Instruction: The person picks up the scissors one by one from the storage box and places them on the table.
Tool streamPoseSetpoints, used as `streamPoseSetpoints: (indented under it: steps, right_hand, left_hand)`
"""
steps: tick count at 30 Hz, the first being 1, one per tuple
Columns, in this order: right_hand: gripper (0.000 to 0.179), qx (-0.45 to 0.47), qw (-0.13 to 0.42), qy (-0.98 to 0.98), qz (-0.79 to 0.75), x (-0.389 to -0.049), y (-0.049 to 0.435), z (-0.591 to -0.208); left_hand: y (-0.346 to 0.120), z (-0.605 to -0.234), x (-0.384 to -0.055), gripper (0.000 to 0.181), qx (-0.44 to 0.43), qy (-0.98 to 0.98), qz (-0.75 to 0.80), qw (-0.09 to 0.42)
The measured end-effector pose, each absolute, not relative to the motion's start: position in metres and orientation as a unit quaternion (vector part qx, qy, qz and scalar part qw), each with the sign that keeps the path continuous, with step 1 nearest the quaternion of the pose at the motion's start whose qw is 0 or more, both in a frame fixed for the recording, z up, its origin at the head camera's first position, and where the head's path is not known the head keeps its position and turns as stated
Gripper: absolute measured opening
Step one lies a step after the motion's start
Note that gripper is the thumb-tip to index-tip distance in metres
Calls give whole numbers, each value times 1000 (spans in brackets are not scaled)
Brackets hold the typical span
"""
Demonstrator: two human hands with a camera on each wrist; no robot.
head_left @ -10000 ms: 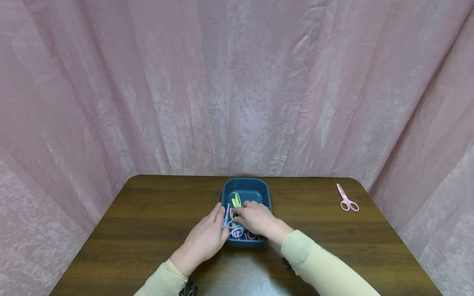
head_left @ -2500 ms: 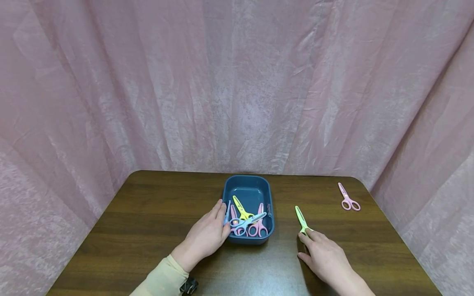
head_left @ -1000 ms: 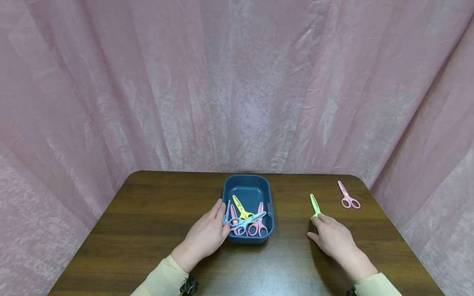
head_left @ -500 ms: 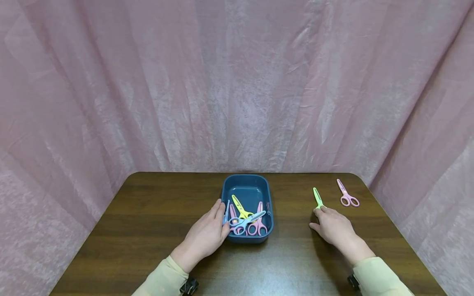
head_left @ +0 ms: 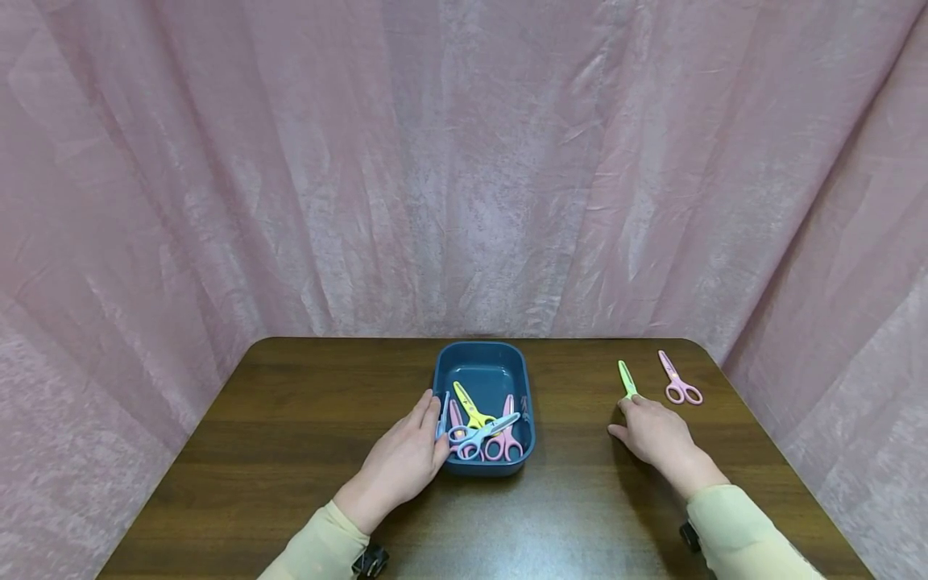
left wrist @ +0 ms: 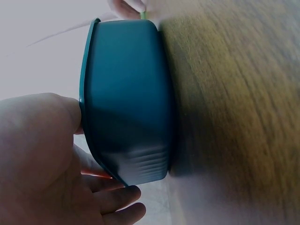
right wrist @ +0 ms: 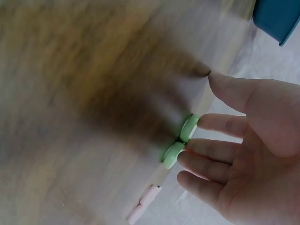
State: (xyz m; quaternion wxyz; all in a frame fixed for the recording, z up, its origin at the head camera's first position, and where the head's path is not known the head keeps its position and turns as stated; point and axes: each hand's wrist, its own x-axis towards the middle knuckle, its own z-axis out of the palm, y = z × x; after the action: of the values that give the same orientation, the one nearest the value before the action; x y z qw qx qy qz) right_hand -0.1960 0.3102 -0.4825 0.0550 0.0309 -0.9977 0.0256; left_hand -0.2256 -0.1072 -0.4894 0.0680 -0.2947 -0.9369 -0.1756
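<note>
On the right of the table lies a pair of green scissors (head_left: 627, 379), blades pointing away. My right hand (head_left: 658, 437) reaches over its handles, which it mostly hides in the head view. In the right wrist view, straight fingertips touch the green scissors' handles (right wrist: 189, 127), while the thumb rests apart on the table. My left hand (head_left: 404, 466) lies with extended fingers along the left rim of a blue bin (head_left: 483, 345). Inside the bin are yellow scissors (head_left: 473, 407), light blue scissors (head_left: 500, 425) and pink scissors (head_left: 510, 407), among several overlapping pairs.
Another pair of pink scissors (head_left: 673, 377) lies right of the green pair, near the back right corner of the brown wooden table (head_left: 326, 403). A pink curtain (head_left: 464, 177) hangs behind and at both sides.
Earlier my right hand was inside the bin; then it brought the green scissors out onto the table. Over the last seconds it has slid them back and rightward beside the pink pair. Left hand stays.
</note>
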Motion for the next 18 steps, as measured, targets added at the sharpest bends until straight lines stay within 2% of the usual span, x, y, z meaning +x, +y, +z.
streamPoseSetpoints:
  steps: [18]
  right_hand:
    - [33, 31, 47, -998, 22, -213, 329, -482]
  left_hand:
    - [-107, -488, -224, 62, -294, -937, -177, 69]
